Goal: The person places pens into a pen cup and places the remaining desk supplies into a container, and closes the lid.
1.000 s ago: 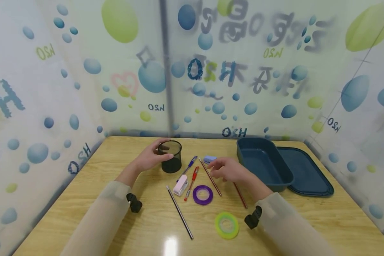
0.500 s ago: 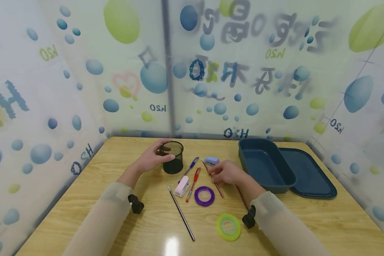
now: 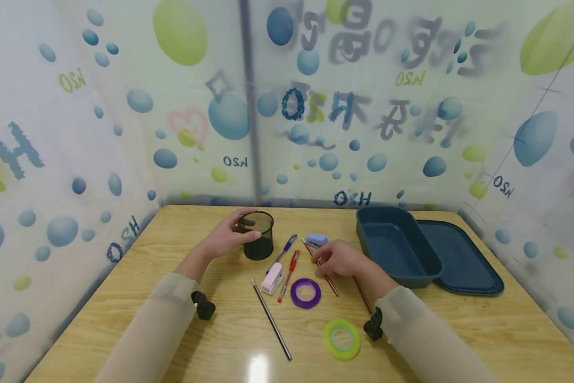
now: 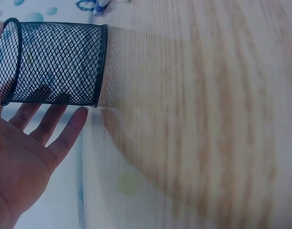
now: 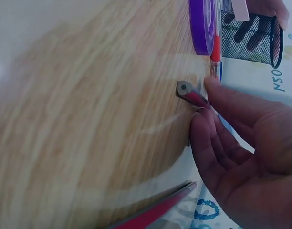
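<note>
My left hand [image 3: 223,237] holds the black mesh pen cup [image 3: 259,247], which stands upright at the left of the group. In the left wrist view the fingers lie along the far side of the mesh [image 4: 60,62]. My right hand [image 3: 342,258] pinches a dark red pencil [image 3: 332,287] at its middle, between thumb and fingers. The right wrist view shows this pencil's flat end [image 5: 184,88] pointing out of the grip, close above the table. A second red pencil [image 3: 362,296] lies partly under my right wrist.
Between the hands lie a blue pen [image 3: 289,242], a red pen [image 3: 293,261], a pink stapler [image 3: 272,278], a blue stapler [image 3: 317,239] and purple tape [image 3: 306,293]. Nearer are a dark pencil [image 3: 271,320] and yellow-green tape [image 3: 341,339]. A blue bin [image 3: 413,274] and its lid [image 3: 464,260] stand right.
My right hand has come down and closed on the red pencil. The pencil's near end has shifted slightly right. My left hand stays at the pen cup.
</note>
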`<state>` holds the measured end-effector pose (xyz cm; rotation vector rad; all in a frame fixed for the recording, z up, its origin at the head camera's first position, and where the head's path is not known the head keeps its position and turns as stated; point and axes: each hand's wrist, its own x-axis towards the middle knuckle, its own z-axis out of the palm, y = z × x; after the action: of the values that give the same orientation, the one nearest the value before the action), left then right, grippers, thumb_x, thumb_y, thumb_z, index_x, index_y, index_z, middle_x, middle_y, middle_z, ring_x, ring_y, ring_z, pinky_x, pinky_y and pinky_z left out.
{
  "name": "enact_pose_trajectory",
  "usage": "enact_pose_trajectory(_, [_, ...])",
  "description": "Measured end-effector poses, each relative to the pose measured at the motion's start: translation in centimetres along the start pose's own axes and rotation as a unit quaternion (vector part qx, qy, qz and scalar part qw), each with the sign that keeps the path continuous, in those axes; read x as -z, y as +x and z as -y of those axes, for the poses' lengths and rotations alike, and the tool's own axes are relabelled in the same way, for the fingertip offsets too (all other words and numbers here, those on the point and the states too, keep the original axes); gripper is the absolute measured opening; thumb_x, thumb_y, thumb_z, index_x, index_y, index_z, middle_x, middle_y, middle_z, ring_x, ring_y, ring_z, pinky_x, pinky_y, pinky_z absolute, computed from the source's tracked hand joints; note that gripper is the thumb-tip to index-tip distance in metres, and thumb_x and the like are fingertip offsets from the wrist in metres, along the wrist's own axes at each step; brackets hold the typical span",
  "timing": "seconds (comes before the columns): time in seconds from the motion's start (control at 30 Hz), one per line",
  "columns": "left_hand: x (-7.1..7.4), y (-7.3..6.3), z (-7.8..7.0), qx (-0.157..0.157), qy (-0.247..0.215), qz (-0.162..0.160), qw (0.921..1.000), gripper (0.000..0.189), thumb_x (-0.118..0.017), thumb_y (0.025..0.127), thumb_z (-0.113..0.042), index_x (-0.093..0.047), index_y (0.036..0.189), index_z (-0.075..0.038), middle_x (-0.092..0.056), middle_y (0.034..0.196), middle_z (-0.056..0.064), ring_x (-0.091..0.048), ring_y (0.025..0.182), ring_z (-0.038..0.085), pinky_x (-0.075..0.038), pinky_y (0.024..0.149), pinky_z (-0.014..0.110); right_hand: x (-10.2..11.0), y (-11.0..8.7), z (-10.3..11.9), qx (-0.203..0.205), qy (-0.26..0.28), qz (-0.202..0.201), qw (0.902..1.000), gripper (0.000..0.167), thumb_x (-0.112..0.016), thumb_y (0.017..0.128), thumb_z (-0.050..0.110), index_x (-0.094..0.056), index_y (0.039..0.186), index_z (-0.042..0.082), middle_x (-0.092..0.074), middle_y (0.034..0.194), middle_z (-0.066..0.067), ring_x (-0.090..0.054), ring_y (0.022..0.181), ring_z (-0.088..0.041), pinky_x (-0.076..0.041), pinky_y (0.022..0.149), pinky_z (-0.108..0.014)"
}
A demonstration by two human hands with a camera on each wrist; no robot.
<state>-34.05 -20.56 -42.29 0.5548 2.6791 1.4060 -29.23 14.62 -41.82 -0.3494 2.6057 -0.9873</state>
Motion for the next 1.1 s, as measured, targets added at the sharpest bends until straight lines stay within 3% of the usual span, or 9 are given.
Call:
enact_pose_trajectory(0.13, [0.0,0.0,0.1,0.001,0.001,0.002,1.0,0.076,-0.077,0.103,-0.045,-0.041,0.168,-0.029,-0.058,0.156,0.019,-0.063,0.131,0.041,-0.055,0.105,0.053,-0.1,-0.1,0.4,-0.003,-0.038,-0.008,0.9992,0.025,-0.086,0.096,0.012,-0.083,0.12,0.015,-0.072,0.1,-0.003,-0.064,0.078,-0.015,-0.052,0.069,-0.028])
enact_pose_trajectory(0.37, [0.1,0.0,0.1,-0.003,-0.005,0.003,1.0,0.078,-0.077,0.103,-0.044,-0.04,0.169,-0.027,-0.057,0.157,0.021,-0.061,0.134,0.044,-0.054,0.107,0.057,-0.3,-0.1,0.9,-0.013,-0.049,-0.01,0.9987,0.029,-0.081,0.095,0.004,-0.082,0.121,0.016,-0.075,0.104,-0.004,-0.068,0.077,-0.015,-0.055,0.069,-0.028])
enact_pose_trajectory(0.57, [0.0,0.0,0.1,0.002,0.002,0.0,1.0,0.077,-0.078,0.102,-0.046,-0.041,0.168,-0.03,-0.058,0.157,0.018,-0.061,0.135,0.041,-0.054,0.108,0.055,-0.5,0.0,0.9,-0.012,-0.079,-0.022,0.9965,0.029,-0.082,0.093,0.006,-0.084,0.117,0.022,-0.079,0.113,-0.004,-0.071,0.093,-0.014,-0.058,0.078,-0.03])
enact_pose_trajectory(0.7, [-0.1,-0.1,0.0,0.004,0.002,0.0,1.0,0.078,-0.078,0.102,-0.047,-0.041,0.168,-0.029,-0.058,0.157,0.018,-0.06,0.137,0.041,-0.053,0.11,0.057,-0.6,-0.2,0.6,-0.008,-0.056,-0.022,0.9982,0.033,-0.08,0.094,0.003,-0.084,0.121,0.021,-0.079,0.118,-0.007,-0.073,0.093,-0.015,-0.059,0.075,-0.031])
enact_pose_trajectory(0.9, [-0.1,-0.1,0.0,-0.002,0.0,0.002,1.0,0.079,-0.077,0.104,-0.044,-0.039,0.17,-0.026,-0.057,0.158,0.02,-0.058,0.139,0.043,-0.051,0.112,0.06,-0.4,-0.7,0.4,-0.007,0.001,-0.025,0.9997,0.037,-0.075,0.097,0.001,-0.08,0.13,0.017,-0.079,0.116,-0.011,-0.071,0.078,-0.017,-0.057,0.069,-0.031])
enact_pose_trajectory(1.1, [0.0,-0.1,0.1,-0.003,-0.002,0.004,1.0,0.079,-0.076,0.104,-0.042,-0.038,0.17,-0.025,-0.057,0.158,0.021,-0.059,0.137,0.042,-0.053,0.11,0.058,0.1,-1.1,0.7,-0.009,0.043,-0.047,0.9979,0.032,-0.074,0.101,0.008,-0.079,0.131,0.018,-0.076,0.118,-0.014,-0.07,0.093,-0.023,-0.06,0.08,-0.034])
